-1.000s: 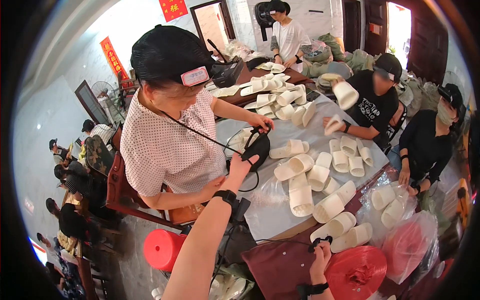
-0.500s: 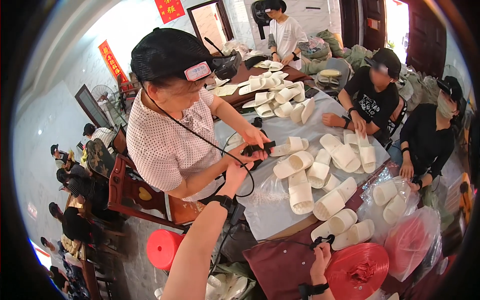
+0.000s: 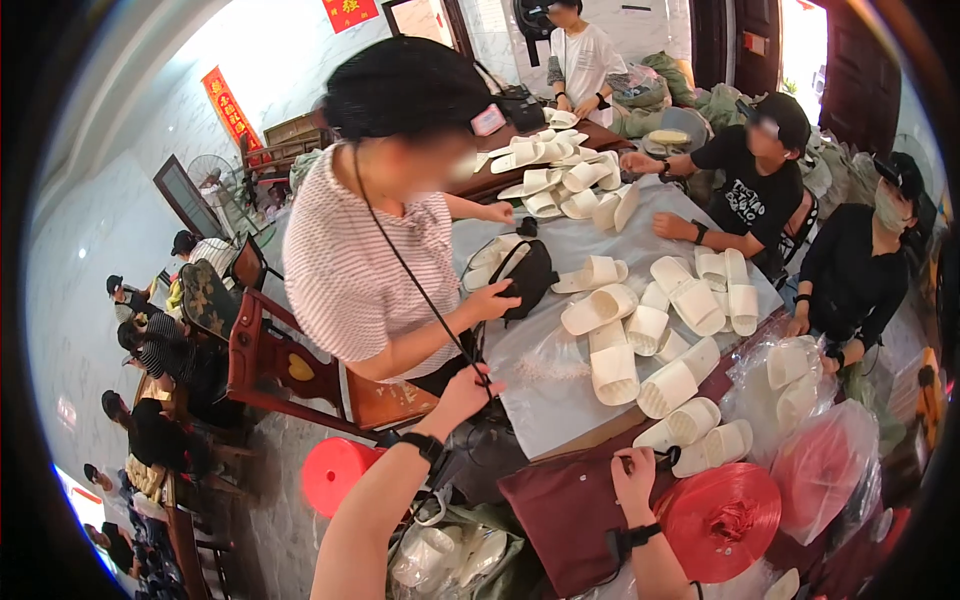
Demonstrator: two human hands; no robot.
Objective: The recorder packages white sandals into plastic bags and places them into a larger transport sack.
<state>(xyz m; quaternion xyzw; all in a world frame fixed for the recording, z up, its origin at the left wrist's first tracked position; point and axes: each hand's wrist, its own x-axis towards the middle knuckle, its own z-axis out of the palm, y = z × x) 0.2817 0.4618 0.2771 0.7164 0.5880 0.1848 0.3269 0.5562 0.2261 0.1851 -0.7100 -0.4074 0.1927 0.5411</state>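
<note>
Far left: red round plastic stool on the floor, dark red wooden chair behind it. The wearer's left hand, black watch on the wrist, reaches up and pinches the thin black cord that hangs from the neck of the person in the striped shirt; fingers closed around the cord where it ends. That person's own hand grips a small black pouch on the grey table sheet. Right of it, many white foam slippers lie on the sheet, some stacked. Right hand rests on a dark maroon cloth bag, fingers curled on something small and dark, probably a tool, too small to tell. Just beside it, a red spool of plastic twine. Clear plastic bags with slippers far right.
</note>
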